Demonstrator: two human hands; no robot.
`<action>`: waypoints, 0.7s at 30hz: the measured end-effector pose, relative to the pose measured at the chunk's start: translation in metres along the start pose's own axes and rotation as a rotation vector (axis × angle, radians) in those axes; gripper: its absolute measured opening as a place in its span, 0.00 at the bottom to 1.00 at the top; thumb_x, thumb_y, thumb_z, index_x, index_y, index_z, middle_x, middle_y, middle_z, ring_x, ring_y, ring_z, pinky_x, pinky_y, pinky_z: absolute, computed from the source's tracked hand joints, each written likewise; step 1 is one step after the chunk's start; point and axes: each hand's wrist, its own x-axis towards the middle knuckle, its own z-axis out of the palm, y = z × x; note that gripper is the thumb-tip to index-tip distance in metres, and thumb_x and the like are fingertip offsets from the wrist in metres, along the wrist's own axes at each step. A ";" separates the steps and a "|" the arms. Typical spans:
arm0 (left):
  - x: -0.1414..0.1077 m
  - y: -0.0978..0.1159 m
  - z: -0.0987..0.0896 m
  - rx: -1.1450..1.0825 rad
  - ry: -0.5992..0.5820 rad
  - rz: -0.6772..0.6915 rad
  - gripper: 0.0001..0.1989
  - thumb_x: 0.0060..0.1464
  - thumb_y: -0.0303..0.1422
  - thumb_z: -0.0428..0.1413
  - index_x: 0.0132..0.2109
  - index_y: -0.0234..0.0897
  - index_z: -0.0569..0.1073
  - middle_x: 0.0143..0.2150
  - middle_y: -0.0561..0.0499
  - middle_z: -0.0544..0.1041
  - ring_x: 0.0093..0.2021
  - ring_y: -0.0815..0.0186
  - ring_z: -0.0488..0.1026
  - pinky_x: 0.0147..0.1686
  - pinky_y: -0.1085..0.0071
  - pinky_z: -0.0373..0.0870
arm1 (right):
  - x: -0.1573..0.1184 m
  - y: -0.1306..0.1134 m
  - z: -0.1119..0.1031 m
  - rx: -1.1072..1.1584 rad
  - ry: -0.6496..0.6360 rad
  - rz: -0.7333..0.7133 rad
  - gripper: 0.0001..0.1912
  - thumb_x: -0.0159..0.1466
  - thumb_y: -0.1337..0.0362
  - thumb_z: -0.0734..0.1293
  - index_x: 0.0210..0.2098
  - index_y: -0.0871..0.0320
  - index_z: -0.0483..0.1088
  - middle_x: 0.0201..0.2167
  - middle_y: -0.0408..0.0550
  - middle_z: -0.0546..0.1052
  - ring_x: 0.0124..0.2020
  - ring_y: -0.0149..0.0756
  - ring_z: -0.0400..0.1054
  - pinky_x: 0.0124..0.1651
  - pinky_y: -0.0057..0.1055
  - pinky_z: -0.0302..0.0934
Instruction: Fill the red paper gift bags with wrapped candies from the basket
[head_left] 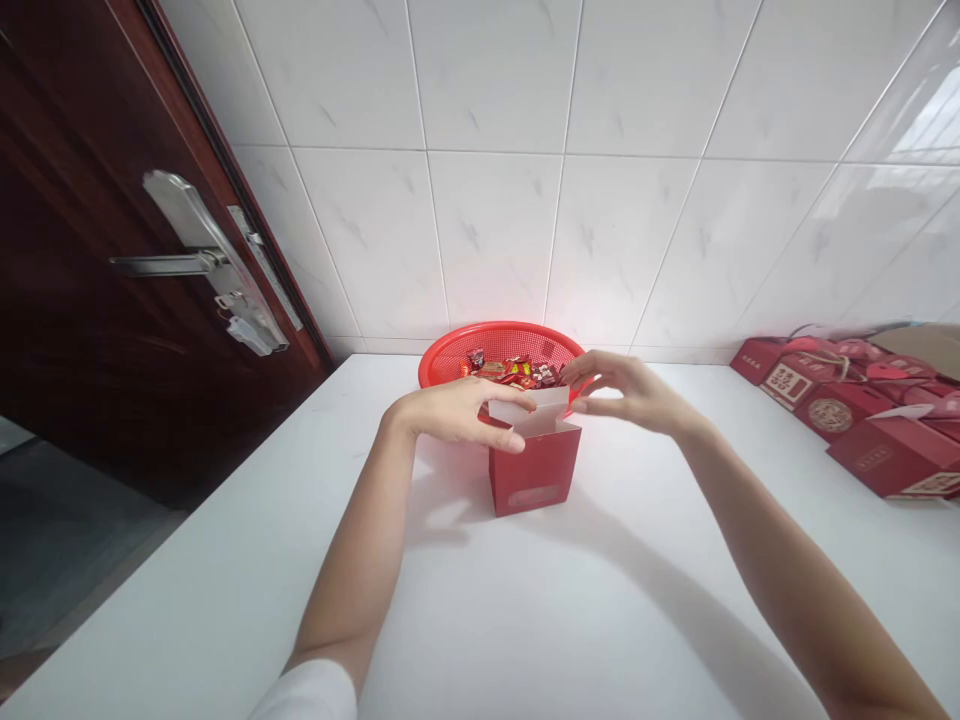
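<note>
A red cardboard gift box (pixel 534 478) stands upright on the white table, its top open and its pale inside flap raised at the back. My left hand (pixel 459 412) is over the box's left upper edge, thumb and fingers apart; whether it touches the flap I cannot tell. At the right upper edge, my right hand (pixel 628 392) hovers with curved, parted fingers and nothing visible in them. Right behind the box sits a red plastic mesh basket (pixel 442 362), partly covered by my hands. Wrapped candies (pixel 517 368) lie inside it.
Several red gift boxes (pixel 829 412) with pale lettering and string are grouped at the table's right side. White wall tiles (pixel 495 230) rise behind the table (pixel 585 620). A dark wooden door (pixel 82 200) with a metal handle (pixel 169 263) and keys is at the left.
</note>
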 end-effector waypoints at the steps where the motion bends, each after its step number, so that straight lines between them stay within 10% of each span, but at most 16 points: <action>1: 0.001 0.000 0.001 0.007 0.002 0.011 0.36 0.51 0.49 0.65 0.66 0.50 0.70 0.68 0.51 0.71 0.65 0.52 0.68 0.59 0.66 0.65 | -0.002 0.008 0.003 -0.002 0.006 0.011 0.26 0.55 0.50 0.78 0.48 0.56 0.76 0.50 0.54 0.79 0.46 0.46 0.75 0.52 0.46 0.71; 6: 0.003 0.002 0.006 0.011 0.033 0.059 0.35 0.54 0.37 0.62 0.68 0.53 0.67 0.72 0.54 0.66 0.69 0.52 0.63 0.59 0.66 0.66 | -0.006 0.032 0.019 0.069 -0.110 0.042 0.35 0.56 0.52 0.78 0.60 0.53 0.70 0.55 0.54 0.77 0.51 0.47 0.74 0.55 0.47 0.69; 12: 0.010 -0.006 0.009 -0.076 0.122 0.018 0.41 0.56 0.32 0.57 0.74 0.52 0.54 0.70 0.48 0.67 0.66 0.53 0.67 0.49 0.67 0.71 | -0.009 0.049 0.040 0.213 0.080 0.045 0.20 0.62 0.48 0.73 0.45 0.56 0.79 0.41 0.51 0.81 0.43 0.45 0.74 0.49 0.43 0.70; 21: 0.017 -0.006 0.008 -0.048 0.122 0.023 0.12 0.55 0.33 0.55 0.48 0.41 0.70 0.49 0.49 0.77 0.46 0.59 0.74 0.37 0.68 0.67 | -0.010 0.058 0.055 0.149 0.259 -0.017 0.19 0.63 0.46 0.71 0.37 0.55 0.79 0.33 0.48 0.80 0.35 0.40 0.71 0.42 0.38 0.68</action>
